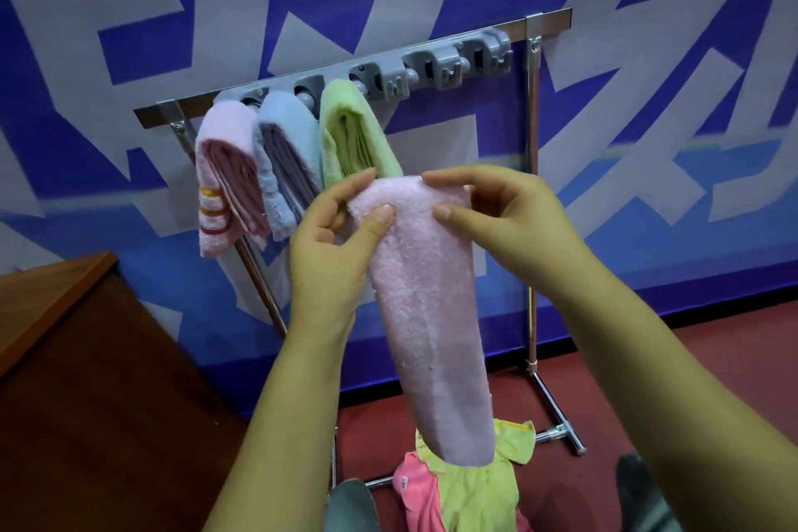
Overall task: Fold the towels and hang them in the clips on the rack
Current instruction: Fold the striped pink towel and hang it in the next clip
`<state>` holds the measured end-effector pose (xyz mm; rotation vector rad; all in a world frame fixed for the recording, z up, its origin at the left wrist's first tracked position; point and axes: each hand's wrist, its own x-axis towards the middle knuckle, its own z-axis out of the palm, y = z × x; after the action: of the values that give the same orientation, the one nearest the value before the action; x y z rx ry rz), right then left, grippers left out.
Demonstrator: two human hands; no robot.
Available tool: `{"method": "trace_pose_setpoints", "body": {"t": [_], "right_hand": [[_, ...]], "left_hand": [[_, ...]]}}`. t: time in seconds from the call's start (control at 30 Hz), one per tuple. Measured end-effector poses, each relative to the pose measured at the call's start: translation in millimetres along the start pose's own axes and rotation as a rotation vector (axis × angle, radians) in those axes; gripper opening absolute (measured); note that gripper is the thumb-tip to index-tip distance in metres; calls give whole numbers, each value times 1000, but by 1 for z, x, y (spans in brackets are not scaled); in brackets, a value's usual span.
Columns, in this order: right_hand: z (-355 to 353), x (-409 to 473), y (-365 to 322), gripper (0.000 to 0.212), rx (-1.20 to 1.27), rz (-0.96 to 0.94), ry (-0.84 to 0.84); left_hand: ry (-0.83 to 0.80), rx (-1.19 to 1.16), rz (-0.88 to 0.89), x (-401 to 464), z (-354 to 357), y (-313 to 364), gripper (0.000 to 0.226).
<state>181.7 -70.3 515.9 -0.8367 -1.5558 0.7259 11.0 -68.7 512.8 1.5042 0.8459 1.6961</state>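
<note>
A folded pale pink towel (427, 315) hangs down in front of me. My left hand (332, 242) pinches its top left corner and my right hand (505, 220) pinches its top right corner, thumbs on the near face. Behind stands a metal rack (533, 194) with a grey clip bar (436, 69). Three folded towels hang from its left clips: a pink towel (224, 177), a blue towel (285, 160) and a green towel (354, 134). The clips to the right hold nothing. The held towel's top edge is below the clip bar, just under the green towel.
A brown wooden table (64, 359) fills the lower left. On the red floor by the rack's foot lie a yellow-green towel (479, 488) and a bright pink towel (419, 492). A blue and white patterned wall stands right behind the rack.
</note>
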Motion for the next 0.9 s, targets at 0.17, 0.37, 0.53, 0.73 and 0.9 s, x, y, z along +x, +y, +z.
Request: {"method": "trace_pose_setpoints", "body": {"t": [0.17,0.37,0.53,0.73,0.9], "right_hand": [[-1,-1,-1,28,-12,-46,61],[-5,-5,4,26,-44,-144,100],[-11,-6,4,23,148,-103,-54],[-15,-3,-4,26,212,-61,-109],[-15,3,-10,34,129,-88,-49]], "left_hand": [[-5,28,82,3,5,1,31],[-61,8,161,13,12,5,34],[-121,21,219,28,19,19,26],[-166,-2,239,36,29,27,27],[-167,-26,206,41,33,29,24]]}}
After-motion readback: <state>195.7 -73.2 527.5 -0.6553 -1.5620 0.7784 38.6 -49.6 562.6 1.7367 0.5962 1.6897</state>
